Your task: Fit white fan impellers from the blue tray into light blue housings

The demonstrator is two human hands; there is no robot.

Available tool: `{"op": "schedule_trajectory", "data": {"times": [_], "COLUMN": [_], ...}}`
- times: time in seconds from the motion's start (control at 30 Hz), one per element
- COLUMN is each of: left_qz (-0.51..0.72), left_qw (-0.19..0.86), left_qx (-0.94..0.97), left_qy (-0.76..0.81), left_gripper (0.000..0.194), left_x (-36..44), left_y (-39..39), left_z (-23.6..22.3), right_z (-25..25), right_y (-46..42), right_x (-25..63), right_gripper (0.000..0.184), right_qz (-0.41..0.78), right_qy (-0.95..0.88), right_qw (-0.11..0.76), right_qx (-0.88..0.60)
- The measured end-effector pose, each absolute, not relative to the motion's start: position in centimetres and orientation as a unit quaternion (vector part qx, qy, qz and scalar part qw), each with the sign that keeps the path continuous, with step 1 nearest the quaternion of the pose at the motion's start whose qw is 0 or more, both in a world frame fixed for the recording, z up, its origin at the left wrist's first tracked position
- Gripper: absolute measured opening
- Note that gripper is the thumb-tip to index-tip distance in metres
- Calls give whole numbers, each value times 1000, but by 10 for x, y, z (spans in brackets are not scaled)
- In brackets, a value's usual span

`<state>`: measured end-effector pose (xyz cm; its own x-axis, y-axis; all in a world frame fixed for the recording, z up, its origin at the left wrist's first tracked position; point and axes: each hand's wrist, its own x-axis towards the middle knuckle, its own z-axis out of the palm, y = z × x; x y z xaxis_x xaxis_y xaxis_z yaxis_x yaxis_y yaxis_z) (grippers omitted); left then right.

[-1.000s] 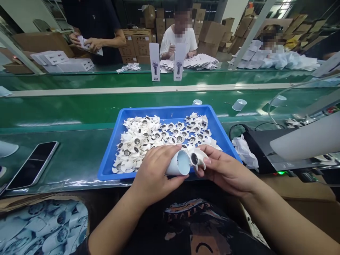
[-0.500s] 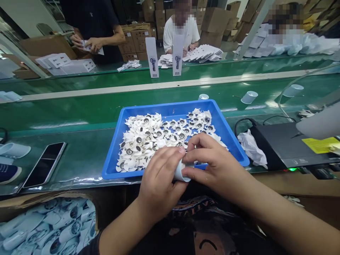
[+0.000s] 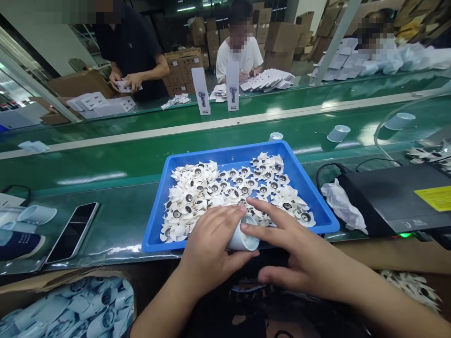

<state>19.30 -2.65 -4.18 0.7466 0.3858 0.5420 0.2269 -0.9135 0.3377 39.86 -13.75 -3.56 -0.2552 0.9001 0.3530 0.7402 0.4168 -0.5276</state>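
Observation:
My left hand [image 3: 207, 249] is wrapped round a small white plastic cup [image 3: 243, 239], held just in front of the near rim of a blue tray [image 3: 155, 234]. My right hand [image 3: 299, 256] lies beside it with fingers stretched out; its index fingertip presses on the cup's open rim. Several white fan-shaped parts [image 3: 225, 188] with dark round centres fill the tray behind both hands.
A black phone [image 3: 72, 232] and more cups [image 3: 37, 214] lie at the left on the green belt. A black device [image 3: 398, 197] with a crumpled white bag [image 3: 343, 209] sits right. A box of finished cups [image 3: 70, 307] is lower left. Other people work across the conveyor.
A second ago my right hand held a fan part at the cup's mouth; it then pressed it in. Now the right fingers are spread out, and only the fingertip touches the cup.

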Motion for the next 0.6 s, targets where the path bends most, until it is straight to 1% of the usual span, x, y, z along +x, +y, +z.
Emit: {"op": "schedule_trajectory", "data": {"times": [0.1, 0.13, 0.23, 0.3, 0.37, 0.43, 0.5, 0.53, 0.6], "left_qz": [308, 303, 302, 280, 232, 205, 220, 224, 233], "left_qw": [138, 138, 124, 125, 121, 93, 63, 54, 43], "left_qx": [928, 930, 922, 909, 894, 876, 865, 864, 874], "left_qy": [157, 158, 208, 281, 365, 427, 447, 447, 425], "left_gripper": [54, 55, 56, 50, 44, 48, 54, 51, 30], "left_x": [193, 190, 177, 176, 188, 214, 247, 264, 289], "left_y": [-25, -21, 5, 35, 72, 113, 151, 166, 184], "left_z": [-40, -38, -25, -11, 5, 15, 15, 11, -1], "right_z": [-34, -33, -35, -45, -58, -68, -72, -73, -73], "right_y": [-140, -144, -162, -175, -182, -185, -184, -182, -179], "right_x": [400, 404, 419, 429, 436, 438, 435, 432, 424], "right_gripper": [28, 26, 25, 25, 22, 20, 19, 17, 13], "right_qz": [53, 47, 47, 42, 41, 45, 66, 79, 107], "right_qy": [-786, -787, -775, -749, -719, -699, -681, -672, -648], "right_qw": [325, 332, 357, 378, 399, 429, 467, 487, 527], "right_qx": [-523, -518, -519, -543, -567, -570, -559, -552, -539]}}
